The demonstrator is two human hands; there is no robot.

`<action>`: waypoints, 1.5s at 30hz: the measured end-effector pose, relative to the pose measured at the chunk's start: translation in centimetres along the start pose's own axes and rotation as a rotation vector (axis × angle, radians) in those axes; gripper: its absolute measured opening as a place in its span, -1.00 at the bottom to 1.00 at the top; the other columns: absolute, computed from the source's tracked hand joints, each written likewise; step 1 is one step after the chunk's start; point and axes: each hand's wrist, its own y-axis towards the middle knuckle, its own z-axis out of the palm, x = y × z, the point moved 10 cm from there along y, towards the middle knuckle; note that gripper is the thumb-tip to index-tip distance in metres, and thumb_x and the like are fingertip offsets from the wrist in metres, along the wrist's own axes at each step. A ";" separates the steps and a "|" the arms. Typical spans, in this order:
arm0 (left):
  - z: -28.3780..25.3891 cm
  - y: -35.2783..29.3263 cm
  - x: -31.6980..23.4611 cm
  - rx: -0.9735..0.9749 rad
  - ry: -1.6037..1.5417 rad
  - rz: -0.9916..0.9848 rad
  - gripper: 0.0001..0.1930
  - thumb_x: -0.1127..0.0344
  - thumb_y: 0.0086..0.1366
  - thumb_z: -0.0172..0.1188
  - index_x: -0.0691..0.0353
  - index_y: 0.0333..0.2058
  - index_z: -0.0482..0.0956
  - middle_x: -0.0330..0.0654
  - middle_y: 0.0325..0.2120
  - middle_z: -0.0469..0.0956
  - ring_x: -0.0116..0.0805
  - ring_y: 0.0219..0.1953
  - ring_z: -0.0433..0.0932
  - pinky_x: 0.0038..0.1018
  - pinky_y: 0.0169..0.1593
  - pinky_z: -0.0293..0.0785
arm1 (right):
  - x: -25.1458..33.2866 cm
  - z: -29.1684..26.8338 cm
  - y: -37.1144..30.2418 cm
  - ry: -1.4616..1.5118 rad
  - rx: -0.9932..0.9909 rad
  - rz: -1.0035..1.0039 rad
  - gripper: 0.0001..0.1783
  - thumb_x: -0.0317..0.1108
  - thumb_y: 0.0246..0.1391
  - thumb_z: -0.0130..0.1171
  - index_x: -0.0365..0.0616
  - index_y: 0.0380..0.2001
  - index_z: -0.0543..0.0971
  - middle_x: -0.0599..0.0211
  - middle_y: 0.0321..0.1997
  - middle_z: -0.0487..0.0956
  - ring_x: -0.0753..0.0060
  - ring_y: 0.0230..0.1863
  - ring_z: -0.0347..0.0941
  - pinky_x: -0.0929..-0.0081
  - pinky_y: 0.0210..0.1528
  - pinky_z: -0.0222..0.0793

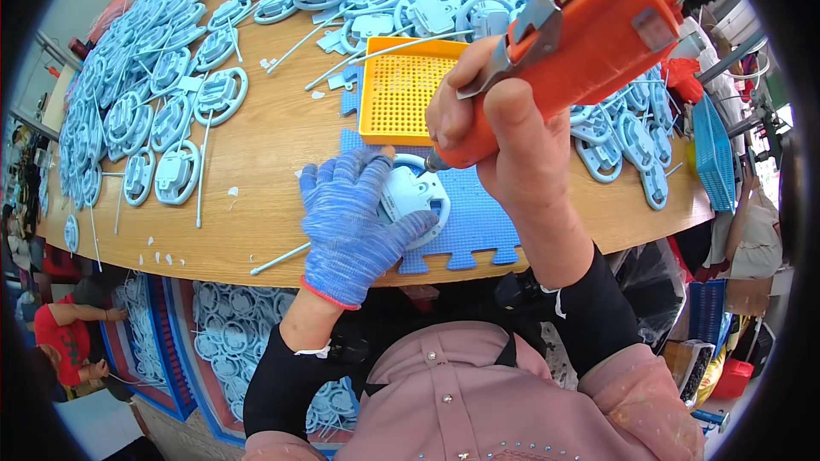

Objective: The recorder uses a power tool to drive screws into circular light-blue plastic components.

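Gloved left hand (354, 209) spread open over light-blue plastic housing (407, 192).
Right hand (521, 124) wrapped around orange power screwdriver (589, 43), bit near housing.

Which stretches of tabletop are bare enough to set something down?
Left of the gloved left hand, a wood stretch with a few scraps reaches the left parts pile. A smaller patch lies between the right forearm and right pile. A far heap crowds the back.
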 end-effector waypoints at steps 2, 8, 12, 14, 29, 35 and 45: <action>-0.2 0.1 -0.3 -0.007 -0.015 0.031 -0.35 -0.02 -0.17 0.47 0.22 -0.11 0.58 -0.10 -0.17 0.50 -0.08 -0.12 0.42 -0.23 0.01 0.24 | -0.3 0.3 0.0 -0.008 0.017 0.012 -0.44 0.13 0.10 0.18 -0.21 -0.24 0.40 0.34 -0.55 0.46 0.50 -0.52 0.40 0.55 -0.46 0.33; 0.4 0.2 0.5 0.006 -0.033 -0.008 -0.31 -0.20 -0.18 0.39 0.23 -0.16 0.61 -0.15 -0.14 0.50 -0.19 -0.08 0.42 -0.16 0.07 0.11 | -0.6 0.3 -0.5 -0.033 -0.017 0.029 -0.45 0.13 0.10 0.18 -0.21 -0.26 0.40 0.35 -0.57 0.45 0.49 -0.53 0.40 0.52 -0.46 0.36; 0.7 0.2 0.7 0.024 -0.047 -0.008 -0.31 -0.21 -0.18 0.38 0.23 -0.17 0.61 -0.14 -0.15 0.51 -0.19 -0.09 0.42 -0.17 0.06 0.12 | -1.0 0.3 -0.5 -0.036 -0.027 0.051 -0.45 0.13 0.09 0.18 -0.21 -0.28 0.40 0.35 -0.59 0.45 0.49 -0.55 0.40 0.52 -0.47 0.36; 0.6 0.3 0.6 0.012 -0.044 -0.001 -0.32 -0.21 -0.18 0.38 0.23 -0.18 0.62 -0.14 -0.15 0.51 -0.19 -0.09 0.42 -0.17 0.06 0.12 | -1.1 0.3 -0.5 -0.048 -0.022 0.044 -0.45 0.13 0.09 0.19 -0.20 -0.29 0.40 0.35 -0.59 0.45 0.49 -0.55 0.40 0.52 -0.47 0.36; 2.4 0.6 -1.2 0.003 -0.254 0.077 -0.40 0.02 -0.08 0.38 0.19 -0.07 0.52 -0.09 -0.17 0.49 -0.04 -0.06 0.41 -0.17 0.06 0.27 | -0.5 2.9 -0.6 -0.108 -0.022 0.092 -0.74 -0.25 0.09 0.24 -0.18 -0.40 0.40 0.39 -0.61 0.43 0.63 -0.63 0.33 0.65 -0.63 0.21; -6.6 -9.4 2.1 0.031 0.211 -0.106 -0.55 0.34 -0.05 0.39 0.29 -0.16 0.47 0.04 -0.18 0.48 0.02 -0.11 0.45 -0.23 -0.04 0.40 | 2.9 -3.0 0.9 0.110 -0.196 -0.061 -0.66 -0.10 0.10 0.27 -0.14 -0.33 0.46 0.38 -0.61 0.47 0.55 -0.63 0.39 0.56 -0.59 0.32; -2.6 -6.6 -19.0 -0.122 -0.200 0.703 -0.68 0.23 -0.09 0.42 0.03 -0.32 0.55 -0.27 -0.36 0.41 -0.21 -0.23 0.44 -0.12 -0.07 0.37 | 3.8 -0.4 1.1 0.093 -0.195 -0.066 -0.66 -0.14 0.00 0.38 -0.16 -0.45 0.49 0.52 -0.61 0.44 0.72 -0.63 0.35 0.68 -0.61 0.29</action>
